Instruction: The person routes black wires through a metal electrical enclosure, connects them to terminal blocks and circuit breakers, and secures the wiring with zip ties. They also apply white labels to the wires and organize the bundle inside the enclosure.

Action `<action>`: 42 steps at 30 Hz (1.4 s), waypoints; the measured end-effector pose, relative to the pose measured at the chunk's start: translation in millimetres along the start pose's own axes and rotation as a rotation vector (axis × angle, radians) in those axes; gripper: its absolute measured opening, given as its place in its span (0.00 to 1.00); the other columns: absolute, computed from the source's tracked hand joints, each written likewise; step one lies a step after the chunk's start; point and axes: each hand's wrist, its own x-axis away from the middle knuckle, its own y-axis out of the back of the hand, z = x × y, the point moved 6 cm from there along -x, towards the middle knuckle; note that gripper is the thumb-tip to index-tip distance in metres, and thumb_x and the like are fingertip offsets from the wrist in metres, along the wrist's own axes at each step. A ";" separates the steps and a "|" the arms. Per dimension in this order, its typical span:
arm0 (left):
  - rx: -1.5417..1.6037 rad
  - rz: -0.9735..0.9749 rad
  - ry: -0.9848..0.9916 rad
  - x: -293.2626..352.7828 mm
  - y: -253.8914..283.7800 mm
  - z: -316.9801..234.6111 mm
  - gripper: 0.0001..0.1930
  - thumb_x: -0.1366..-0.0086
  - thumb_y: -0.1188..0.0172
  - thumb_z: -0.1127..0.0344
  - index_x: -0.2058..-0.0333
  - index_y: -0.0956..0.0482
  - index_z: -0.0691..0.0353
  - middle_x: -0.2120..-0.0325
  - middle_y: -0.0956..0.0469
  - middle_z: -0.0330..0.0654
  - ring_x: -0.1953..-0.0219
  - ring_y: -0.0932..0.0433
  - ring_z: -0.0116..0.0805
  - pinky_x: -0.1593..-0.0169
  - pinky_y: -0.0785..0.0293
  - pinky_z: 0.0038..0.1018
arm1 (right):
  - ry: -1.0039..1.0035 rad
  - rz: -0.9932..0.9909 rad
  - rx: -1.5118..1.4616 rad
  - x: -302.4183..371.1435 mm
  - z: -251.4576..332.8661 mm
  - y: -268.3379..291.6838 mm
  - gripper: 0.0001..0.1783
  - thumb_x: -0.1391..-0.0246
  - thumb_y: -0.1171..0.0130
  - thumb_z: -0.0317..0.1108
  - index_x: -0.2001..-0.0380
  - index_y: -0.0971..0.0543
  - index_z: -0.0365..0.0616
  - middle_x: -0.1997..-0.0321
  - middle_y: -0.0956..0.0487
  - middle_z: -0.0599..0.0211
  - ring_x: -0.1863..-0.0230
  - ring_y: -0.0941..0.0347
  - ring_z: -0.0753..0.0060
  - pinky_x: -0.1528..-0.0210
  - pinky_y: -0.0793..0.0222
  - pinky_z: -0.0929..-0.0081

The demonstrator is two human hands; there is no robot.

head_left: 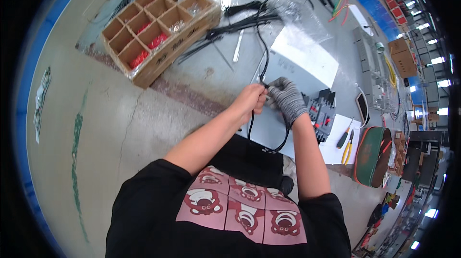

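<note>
Both my hands meet on a black cable [264,49] above a grey metal panel on the table. My bare left hand [251,98] is closed around the cable, its fingers curled. In a grey knitted glove, my right hand [286,98] pinches the same cable just beside the left one. Far of my hands the cable runs up across the table; its near end loops down [274,151] by the panel's near edge. To the right of my gloved hand stands a black circuit breaker [322,114] with red parts. What lies between my fingertips is too small to tell.
A divided cardboard box [165,49] with small bagged parts stands far left. Bundled black cable ties [247,23] and a white sheet [307,59] lie beyond my hands. At right are a screwdriver [344,138], yellow-handled pliers [347,150], a green tool bag [370,156] and a phone [362,107].
</note>
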 end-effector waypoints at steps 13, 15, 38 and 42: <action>-0.792 -0.023 -0.538 55.2 -20.0 -36.2 0.10 0.30 0.54 0.65 0.58 0.29 0.66 0.68 0.26 0.39 0.64 0.27 0.27 0.57 0.29 0.28 | 0.548 -0.129 0.686 6.7 9.5 -6.1 0.05 0.45 0.44 0.28 0.67 0.23 0.37 0.71 0.20 0.57 0.72 0.26 0.65 0.65 0.29 0.71; -0.425 -0.137 -0.348 49.3 -11.7 -15.7 0.11 0.30 0.55 0.66 0.54 0.31 0.66 0.62 0.26 0.39 0.60 0.27 0.29 0.54 0.29 0.29 | 0.425 -0.104 0.530 14.7 13.1 -5.7 0.06 0.43 0.44 0.29 0.67 0.23 0.37 0.73 0.21 0.58 0.74 0.28 0.72 0.68 0.30 0.72; -0.088 0.071 0.018 18.6 -0.9 -11.8 0.14 0.30 0.54 0.68 0.50 0.29 0.68 0.57 0.22 0.45 0.56 0.20 0.36 0.51 0.24 0.28 | 0.728 -0.116 0.715 100.6 -39.7 -8.5 0.17 0.50 0.52 0.17 0.58 0.23 0.41 0.61 0.20 0.58 0.63 0.23 0.60 0.60 0.26 0.69; -0.434 0.111 0.009 16.4 5.8 -19.3 0.13 0.31 0.53 0.68 0.53 0.27 0.65 0.61 0.22 0.42 0.58 0.19 0.34 0.54 0.25 0.26 | 0.339 -0.190 0.085 77.3 -10.2 2.3 0.13 0.42 0.54 0.21 0.56 0.24 0.37 0.63 0.20 0.54 0.65 0.21 0.66 0.63 0.26 0.76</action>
